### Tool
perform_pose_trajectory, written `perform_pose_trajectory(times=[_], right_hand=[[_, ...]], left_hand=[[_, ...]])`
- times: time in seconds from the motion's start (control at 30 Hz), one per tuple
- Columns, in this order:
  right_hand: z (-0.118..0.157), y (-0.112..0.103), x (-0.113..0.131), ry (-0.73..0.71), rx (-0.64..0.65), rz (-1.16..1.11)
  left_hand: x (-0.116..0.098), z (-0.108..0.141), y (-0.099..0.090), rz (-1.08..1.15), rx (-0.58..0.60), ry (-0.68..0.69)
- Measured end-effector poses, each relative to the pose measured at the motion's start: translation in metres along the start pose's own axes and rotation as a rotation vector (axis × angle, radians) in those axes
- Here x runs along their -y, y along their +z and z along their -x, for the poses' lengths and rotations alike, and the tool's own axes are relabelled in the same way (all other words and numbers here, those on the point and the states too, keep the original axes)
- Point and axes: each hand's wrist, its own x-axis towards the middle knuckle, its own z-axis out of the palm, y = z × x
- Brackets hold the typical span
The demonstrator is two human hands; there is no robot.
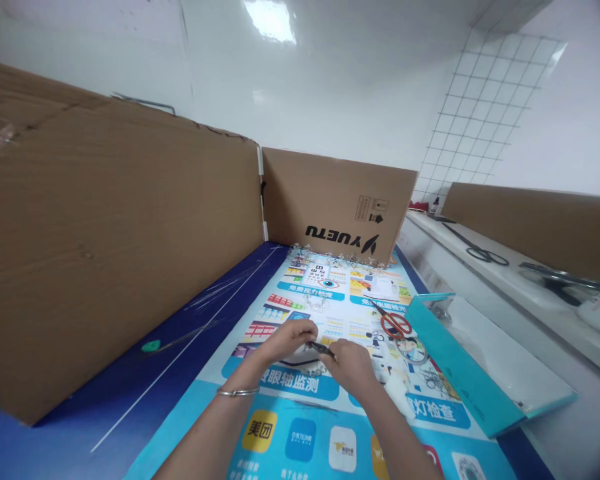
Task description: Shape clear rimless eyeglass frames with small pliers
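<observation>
Over the printed poster sheet, my left hand (293, 337) is closed in a pinch, and what sits between its fingertips is too small to make out. Beside it, my right hand (353, 365) is wrapped round small dark pliers (322, 349), whose tip points at the left fingertips. A silvery beaded strand (318, 369) lies just below the hands. Right of them rest orange-handled scissors (396, 325) and a round clear container (411, 351).
A teal box (473, 380) with a white inside lies open at the right. Tall cardboard panels (130, 220) stand at the left and back. Clear, glittery pieces (340, 259) line the back edge. A green-handled tool (151, 346) lies left; black scissors (486, 255) rest on the ledge.
</observation>
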Motion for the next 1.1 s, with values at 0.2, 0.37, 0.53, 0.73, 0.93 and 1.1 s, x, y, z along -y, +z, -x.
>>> perform_pose_trajectory(times=[0.2,0.37,0.53,0.73,0.93,1.1], right_hand=[[-0.001,0.003,-0.001,0.002,-0.021,-0.016],[-0.001,0.007,-0.002,-0.005,-0.055,-0.039],[-0.005,0.013,-0.005,0.027,-0.035,-0.112],[-0.01,0.012,-0.019,-0.071,0.043,-0.345],[-0.012,0.009,-0.02,-0.111,-0.077,-0.368],[-0.012,0.007,-0.015,-0.12,-0.125,-0.4]], left_hand=[[-0.002,0.0,0.0,-0.015,-0.001,0.015],[-0.002,0.001,0.0,-0.002,-0.01,0.007],[-0.003,0.001,0.0,0.045,-0.047,0.005],[-0.004,0.001,-0.01,0.174,-0.127,-0.039],[-0.006,0.005,-0.019,0.351,-0.172,-0.086],[-0.007,0.007,-0.021,0.446,-0.196,-0.119]])
